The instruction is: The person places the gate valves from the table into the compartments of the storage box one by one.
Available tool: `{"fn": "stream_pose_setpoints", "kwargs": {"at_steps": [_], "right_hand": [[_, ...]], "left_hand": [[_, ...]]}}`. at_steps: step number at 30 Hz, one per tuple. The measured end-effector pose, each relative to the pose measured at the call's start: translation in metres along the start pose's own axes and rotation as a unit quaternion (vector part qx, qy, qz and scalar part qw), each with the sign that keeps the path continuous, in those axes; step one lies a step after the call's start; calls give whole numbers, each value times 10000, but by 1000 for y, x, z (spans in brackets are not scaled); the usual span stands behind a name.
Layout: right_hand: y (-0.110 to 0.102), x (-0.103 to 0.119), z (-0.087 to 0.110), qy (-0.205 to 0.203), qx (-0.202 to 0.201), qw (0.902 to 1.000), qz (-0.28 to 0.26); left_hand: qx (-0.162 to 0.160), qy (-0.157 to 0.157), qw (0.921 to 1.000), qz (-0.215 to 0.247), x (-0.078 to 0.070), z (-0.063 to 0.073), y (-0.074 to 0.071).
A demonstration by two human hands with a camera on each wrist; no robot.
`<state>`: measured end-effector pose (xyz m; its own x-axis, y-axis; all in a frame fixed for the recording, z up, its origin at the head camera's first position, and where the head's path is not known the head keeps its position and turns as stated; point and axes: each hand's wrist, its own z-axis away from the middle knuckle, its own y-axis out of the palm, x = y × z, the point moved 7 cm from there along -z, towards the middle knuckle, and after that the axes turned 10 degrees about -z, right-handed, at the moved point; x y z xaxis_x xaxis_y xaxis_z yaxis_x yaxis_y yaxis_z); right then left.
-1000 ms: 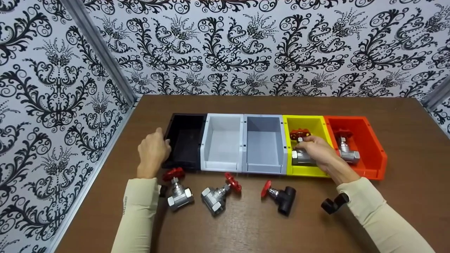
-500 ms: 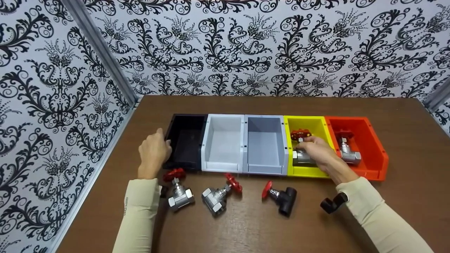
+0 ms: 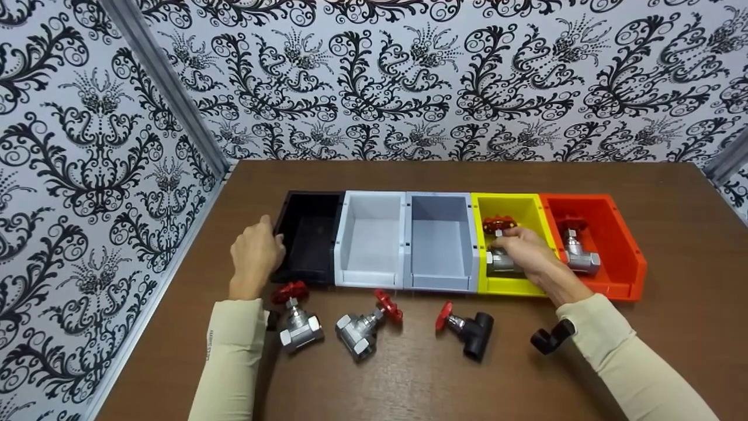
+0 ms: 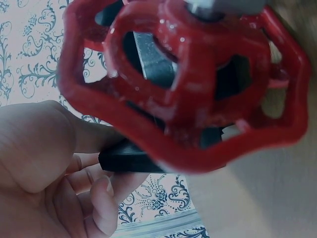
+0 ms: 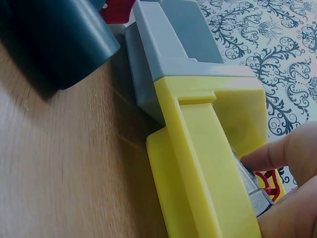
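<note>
Here's the yellow bin (image 3: pixel 505 286), and my right grip (image 3: pixel 529 254) is down inside it, thumb and fingers clamped on a steel valve (image 3: pixel 501 263); the valve's red handwheel (image 3: pixel 498 224) points toward the yellow bin's back wall. Left of the yellow bin, flush against it, sits the gray bin (image 3: pixel 441 283), then the white bin (image 3: pixel 369 278), then the black bin (image 3: pixel 304 273) at the far end of the row, and there's my left grip (image 3: pixel 256 254), closed on that bin's outer edge, thumb on one side and fingers on the other. Directly right of the yellow bin, touching it, the orange bin (image 3: pixel 628 245) has a second valve (image 3: pixel 579 260) in it. Out on the brown surface (image 3: pixel 409 392), just in front of the yellow bin and a touch left, lies the black-bodied valve (image 3: pixel 478 336) with its red wheel turned away from the yellow bin. Farther left of the yellow bin, also in front of the row, come the angled valve (image 3: pixel 356 333) and, farthest off, the end valve (image 3: pixel 301 332), both silver with red wheels.
</note>
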<state>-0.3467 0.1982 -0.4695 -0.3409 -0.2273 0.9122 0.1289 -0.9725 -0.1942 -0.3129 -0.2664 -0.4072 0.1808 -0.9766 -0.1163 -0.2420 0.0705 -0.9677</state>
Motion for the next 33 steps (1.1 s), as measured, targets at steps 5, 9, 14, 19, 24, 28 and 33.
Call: {"fn": "stream_pose_setpoints", "kwargs": {"at_steps": [5, 9, 14, 19, 24, 28, 33], "right_hand": [[0, -2, -2, -1, -2, 10000, -26], [1, -1, -2, -42, -30, 10000, -40], [2, 0, -2, -3, -32, 10000, -45], [4, 1, -1, -67, 54, 9999, -83], [4, 1, 0, -99, 40, 9999, -94], [3, 1, 0, -127, -21, 9999, -107], [2, -1, -1, -164, -103, 9998, -84]], "left_hand": [[30, -5, 10000, -6, 1, 0, 0], [23, 6, 10000, -6, 1, 0, 1], [22, -1, 10000, 23, 1, 0, 0], [85, -31, 9999, 84, 1, 0, 0], [76, -21, 9999, 88, 0, 0, 0], [86, -31, 9999, 102, 1, 0, 1], [117, -46, 9999, 110, 2, 0, 2]]}}
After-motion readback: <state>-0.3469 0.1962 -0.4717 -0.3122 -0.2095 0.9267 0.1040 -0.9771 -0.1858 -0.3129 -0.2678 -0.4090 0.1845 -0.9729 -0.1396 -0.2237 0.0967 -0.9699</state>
